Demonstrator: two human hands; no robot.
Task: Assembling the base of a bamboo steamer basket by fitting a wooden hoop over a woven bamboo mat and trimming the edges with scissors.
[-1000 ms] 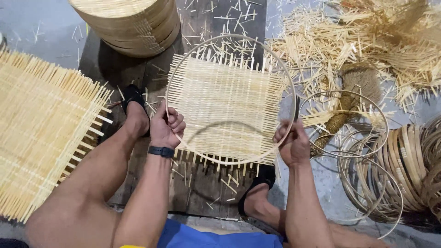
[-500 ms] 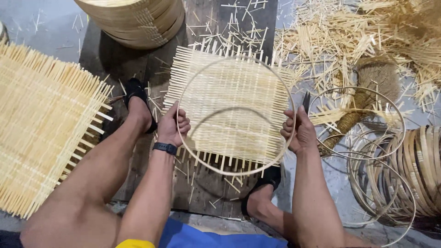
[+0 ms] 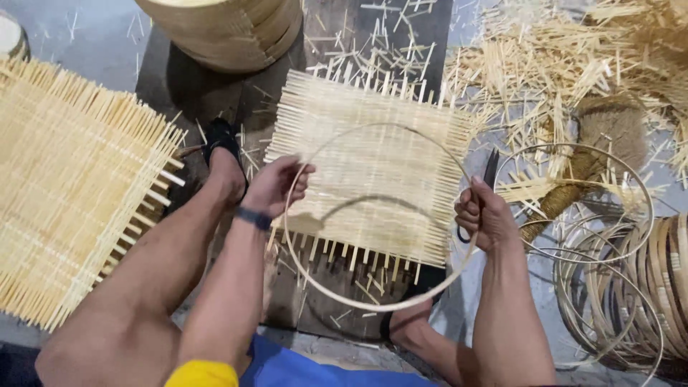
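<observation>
a big woven mat (image 3: 75, 186) lies flat at the left edge of the floor, and a stack of round baskets (image 3: 226, 25) stands at the top. the left hand (image 3: 276, 188) is raised, wrist bent, a dark band (image 3: 254, 218) around it, its fingers curled shut around the left side of a thin hoop (image 3: 373, 304). the hoop is held up in the air, tilted, above a smaller woven mat (image 3: 365, 172) that rests on a dark board (image 3: 179, 86) between the person's feet. the hoop looks very light and springy, a slim strip that would likely flex or twist if squeezed hard, so a two-point hold on opposite sides, as here, seems the steady way to carry it. the right hand (image 3: 484, 218) closes on the hoop's right side, forearm coming up from below, and the same fist also holds dark scissors (image 3: 489, 172) pointing upward. further right a loose pile of spare hoops (image 3: 631, 287) and scattered cut sticks (image 3: 573, 64) cover the floor toward its right edge.
</observation>
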